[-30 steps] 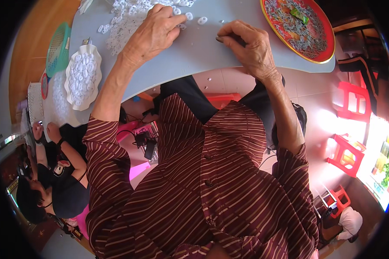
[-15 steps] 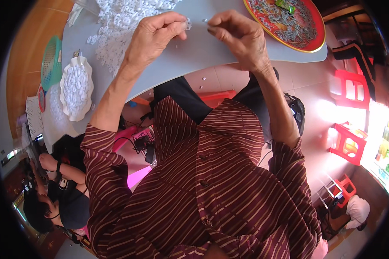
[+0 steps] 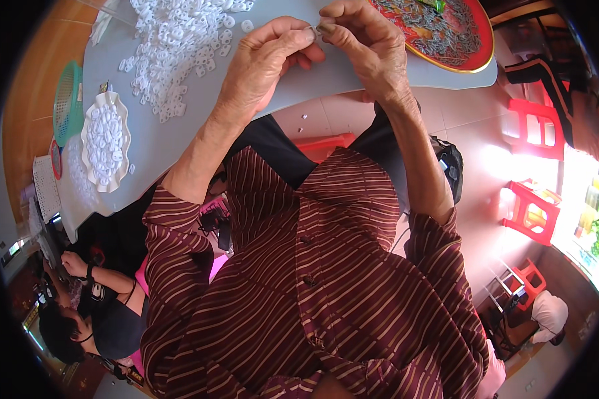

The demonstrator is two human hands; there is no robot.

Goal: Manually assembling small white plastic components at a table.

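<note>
While both hands meet fingertip to fingertip, a tiny part sits pinched between them.
Left hand (image 3: 266, 60) and right hand (image 3: 366, 46) each pinch the small pale piece (image 3: 316, 29) above the grey desk (image 3: 180, 143); the white ring pile (image 3: 173, 46) lies at nine o'clock, nearer the left hand, the red tray (image 3: 472, 56) at three o'clock.
</note>
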